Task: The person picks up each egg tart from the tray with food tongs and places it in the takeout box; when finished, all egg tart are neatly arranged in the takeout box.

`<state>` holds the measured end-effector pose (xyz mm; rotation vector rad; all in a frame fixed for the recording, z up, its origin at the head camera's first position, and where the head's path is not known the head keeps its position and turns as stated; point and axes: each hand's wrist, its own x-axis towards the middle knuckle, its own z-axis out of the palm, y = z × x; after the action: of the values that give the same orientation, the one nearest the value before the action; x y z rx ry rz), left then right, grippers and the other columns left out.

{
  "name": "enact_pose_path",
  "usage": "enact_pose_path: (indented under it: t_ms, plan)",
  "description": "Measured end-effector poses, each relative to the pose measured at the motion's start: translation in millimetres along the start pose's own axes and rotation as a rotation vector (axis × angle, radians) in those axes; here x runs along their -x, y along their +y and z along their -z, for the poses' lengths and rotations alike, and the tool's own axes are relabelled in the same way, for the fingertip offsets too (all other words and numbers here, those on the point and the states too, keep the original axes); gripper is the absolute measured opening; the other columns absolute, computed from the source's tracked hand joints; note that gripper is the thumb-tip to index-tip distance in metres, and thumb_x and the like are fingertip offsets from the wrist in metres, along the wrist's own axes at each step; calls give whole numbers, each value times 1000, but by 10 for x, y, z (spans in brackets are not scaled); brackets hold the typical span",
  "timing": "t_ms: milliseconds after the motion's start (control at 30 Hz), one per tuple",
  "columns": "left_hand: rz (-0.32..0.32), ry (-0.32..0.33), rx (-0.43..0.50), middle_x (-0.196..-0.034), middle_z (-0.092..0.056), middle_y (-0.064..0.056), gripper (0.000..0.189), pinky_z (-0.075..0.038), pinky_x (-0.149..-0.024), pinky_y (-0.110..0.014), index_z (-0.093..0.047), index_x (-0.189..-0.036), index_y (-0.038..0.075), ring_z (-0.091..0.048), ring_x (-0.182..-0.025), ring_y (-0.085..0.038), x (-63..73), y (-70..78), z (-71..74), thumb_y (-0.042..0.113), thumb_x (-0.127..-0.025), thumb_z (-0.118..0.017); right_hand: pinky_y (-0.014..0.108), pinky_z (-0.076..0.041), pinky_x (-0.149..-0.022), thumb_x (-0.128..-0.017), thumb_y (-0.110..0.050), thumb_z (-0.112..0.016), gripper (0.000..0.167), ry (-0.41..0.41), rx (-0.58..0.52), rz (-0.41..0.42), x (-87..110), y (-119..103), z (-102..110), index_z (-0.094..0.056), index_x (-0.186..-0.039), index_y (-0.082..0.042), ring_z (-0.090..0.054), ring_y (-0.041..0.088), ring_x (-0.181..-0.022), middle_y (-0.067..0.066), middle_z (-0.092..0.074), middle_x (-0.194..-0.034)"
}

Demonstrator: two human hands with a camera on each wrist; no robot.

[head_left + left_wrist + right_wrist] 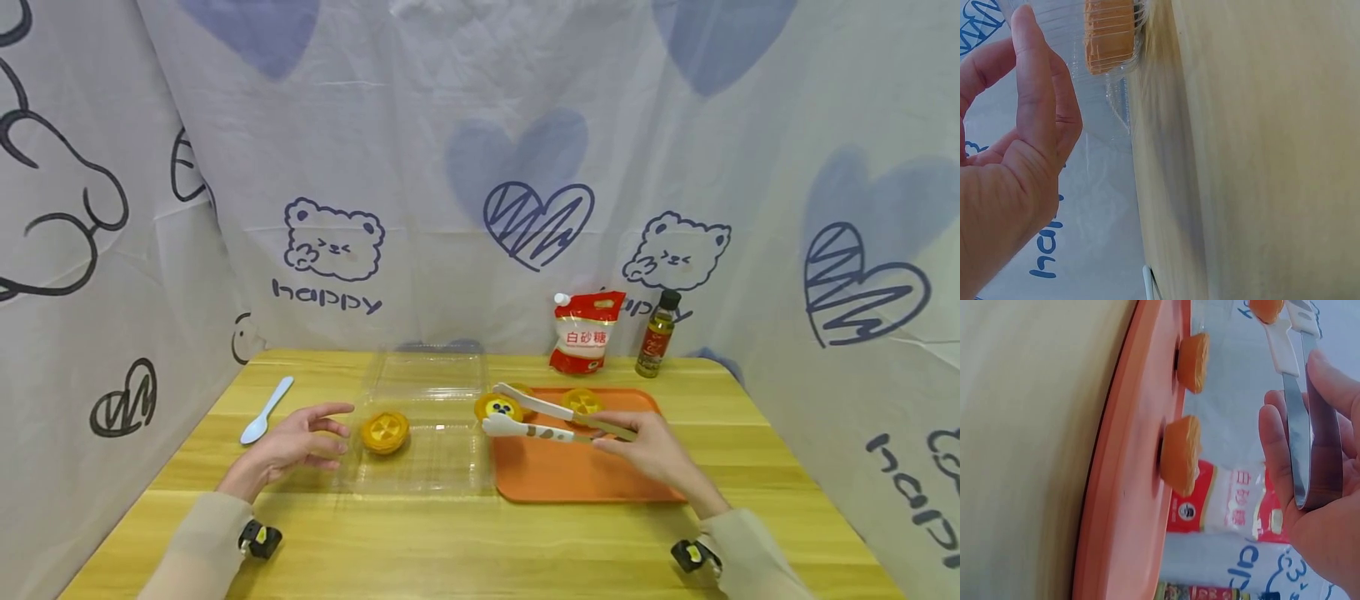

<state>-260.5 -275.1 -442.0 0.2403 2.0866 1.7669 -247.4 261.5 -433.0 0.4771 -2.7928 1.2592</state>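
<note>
My right hand grips a pair of tongs with white tips and a bent metal body. Between the tips is an egg tart with dark dots on its yellow top, raised above the tray's left edge. My left hand hovers with relaxed, spread fingers at the left side of a clear plastic box, holding nothing. Inside that box, on the left, sits another tart. Two more tarts, seen in the right wrist view as a nearer tart and a farther tart, stand on the orange tray.
A light blue spoon lies at the left of the wooden table. Behind the tray stand a red and white sugar bag and a dark-capped bottle. The box's clear lid lies folded back toward the curtain.
</note>
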Motion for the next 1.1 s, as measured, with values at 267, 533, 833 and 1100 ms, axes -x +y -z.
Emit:
enact_pose_path:
  t_ms: [267, 533, 833, 1100]
  plan:
    - [-12, -13, 11, -114, -52, -18, 80, -62, -78, -42, -24, -152, -2, -63, -90, -21, -16, 2, -7, 0, -86, -68, 37, -56, -88, -84, -29, -77, 38, -16, 28, 37, -62, -102, -127, -72, -120, -19, -63, 24, -112, 2, -72, -116]
    - [-19, -24, 21, -115, -51, -17, 80, -62, -77, -40, -20, -153, -3, -62, -90, -20, 23, 43, -31, 0, -88, -66, 22, -47, -61, -85, -29, -76, 38, -54, 63, 68, -113, -244, -216, -70, -122, -22, -55, 9, -72, -8, -74, -94]
    - [-18, -19, 7, -117, -50, -21, 81, -62, -78, -40, -21, -153, -3, -62, -90, -20, 15, 40, -29, 0, -87, -67, 22, -49, -60, -85, -29, -76, 35, -125, 44, 102, -188, -369, -358, -72, -118, -23, -58, 11, -76, -11, -71, -90]
    - [-15, -10, -6, -121, -48, -25, 83, -61, -79, -42, -21, -153, -3, -61, -92, -22, 13, 15, -30, 3, -86, -70, 21, -44, -56, -85, -24, -76, 34, -169, 66, 128, -277, -458, -435, -72, -119, -22, -54, 10, -74, -7, -73, -94]
